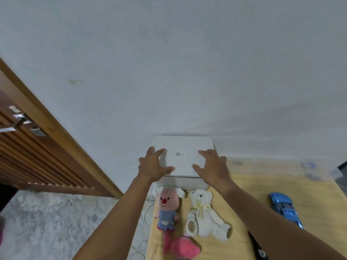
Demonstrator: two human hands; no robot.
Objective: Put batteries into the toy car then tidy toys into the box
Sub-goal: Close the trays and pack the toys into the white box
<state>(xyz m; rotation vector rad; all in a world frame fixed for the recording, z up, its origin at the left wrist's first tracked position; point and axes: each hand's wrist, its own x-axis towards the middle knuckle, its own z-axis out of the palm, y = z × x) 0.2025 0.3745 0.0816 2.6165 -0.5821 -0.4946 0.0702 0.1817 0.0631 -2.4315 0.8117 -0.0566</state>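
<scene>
Wooden table (262,184): we find left hand (155,166) and right hand (212,167), fingers spread wide, on the closed box lid (185,147). Toy car (285,207) right of fingers, plush toys (202,214) behind them, unboxed; batteries unverified.

Only 2 forearms and 2 hands of the person show, and all of them are bare, with uncovered skin running from the near edge of the view out to the fingertips. The bare left forearm (120,212) and the bare right forearm (262,214) look broad near the camera and taper to slim wrists farther off. The left hand (154,166) shows a thumb and 3 distinct long fingers. The right hand (212,167) shows a thumb and fingers partly merged by blur.
</scene>
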